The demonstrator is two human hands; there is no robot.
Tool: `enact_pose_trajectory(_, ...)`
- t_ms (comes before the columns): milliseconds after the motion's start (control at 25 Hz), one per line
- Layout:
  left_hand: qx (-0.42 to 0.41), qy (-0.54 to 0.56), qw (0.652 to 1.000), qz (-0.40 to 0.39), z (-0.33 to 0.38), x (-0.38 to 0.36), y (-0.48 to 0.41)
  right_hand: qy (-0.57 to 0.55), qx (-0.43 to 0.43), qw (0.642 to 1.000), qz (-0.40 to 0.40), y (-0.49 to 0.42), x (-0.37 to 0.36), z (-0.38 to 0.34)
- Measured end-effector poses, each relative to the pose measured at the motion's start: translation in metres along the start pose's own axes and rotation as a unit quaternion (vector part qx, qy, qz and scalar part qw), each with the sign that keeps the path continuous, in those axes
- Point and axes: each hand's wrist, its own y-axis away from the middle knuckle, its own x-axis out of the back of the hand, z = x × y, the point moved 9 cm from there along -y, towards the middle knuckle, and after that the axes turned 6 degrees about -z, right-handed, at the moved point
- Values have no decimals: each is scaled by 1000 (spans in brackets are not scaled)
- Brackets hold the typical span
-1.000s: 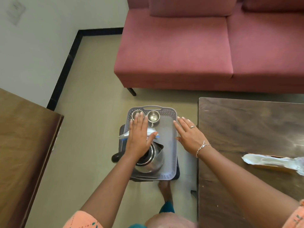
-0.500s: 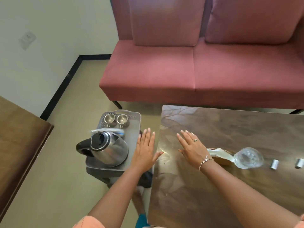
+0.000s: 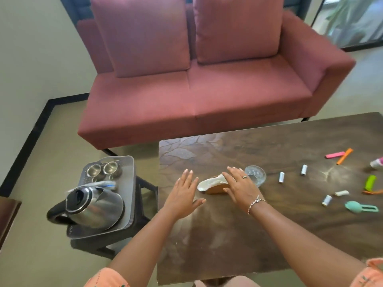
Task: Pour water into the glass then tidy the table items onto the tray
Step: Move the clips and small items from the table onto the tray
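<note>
Dark table (image 3: 259, 235) before the sofa: both hands flat, empty, left hand (image 3: 183, 196) and right hand (image 3: 240, 187) hovering, glass (image 3: 255, 175) at two o'clock, likely next.

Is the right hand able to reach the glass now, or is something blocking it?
Probably yes. The right hand is open, palm down, over the table, its fingertips right beside the glass. Nothing lies between them; the tissue box sits under the hand's left side, away from the glass.
</note>
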Motion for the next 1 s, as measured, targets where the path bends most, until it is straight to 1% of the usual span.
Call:
enact_pose_trajectory(160, -39, -27, 999, -5, 26, 3, -17, -5, -51, 999, 13, 20, 5, 23)
enact_pose_trajectory(280, -80, -28, 996, -2, 50, 2, -29, -9, -91, 996, 6, 38, 7, 42)
enact_pose_trajectory(520, -139, -42, 989, -2, 96, -1, -48, 13, -110, 994, 14, 73, 13, 79)
enact_pose_trajectory(640, -151, -41, 988, 11, 113, 5, -61, 9, -127, 992, 11, 81, 12, 106)
enact_pose_trajectory(760, -156, -56, 986, 5, 132, 6, -78, -10, -156, 988, 13, 91, 7, 142)
enact_pose_trajectory(880, -155, -61, 986, -8, 166, 7, -101, -35, -174, 984, 19, 106, 5, 185)
enact_pose_trajectory(1000, -165, -63, 984, -15, 213, 6, -131, -46, -190, 981, 6, 122, 5, 232)
